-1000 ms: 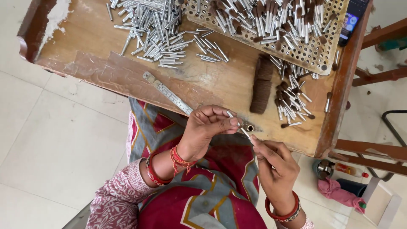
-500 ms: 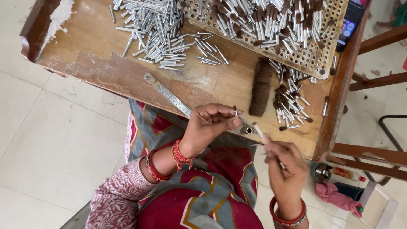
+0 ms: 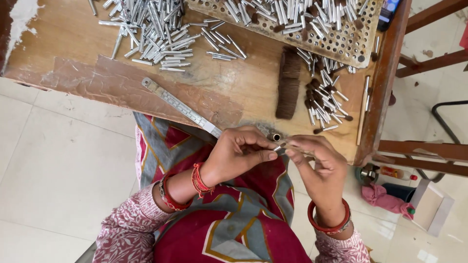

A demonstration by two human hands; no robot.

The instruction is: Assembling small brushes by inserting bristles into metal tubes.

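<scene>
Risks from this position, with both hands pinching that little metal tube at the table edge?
1. The left hand and right hand hold the small metal tube by fingertips alone, past the wooden table edge above the lap; a slip would likely drop it into the cloth or onto the floor.
2. The metal ruler overhangs that edge beside the left hand; a nudge might knock it off.
3. Loose tubes lie close to the right hand and could get scattered.

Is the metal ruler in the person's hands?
No, the metal ruler lies flat on the wooden table, while both hands pinch a small metal tube between them.
</scene>
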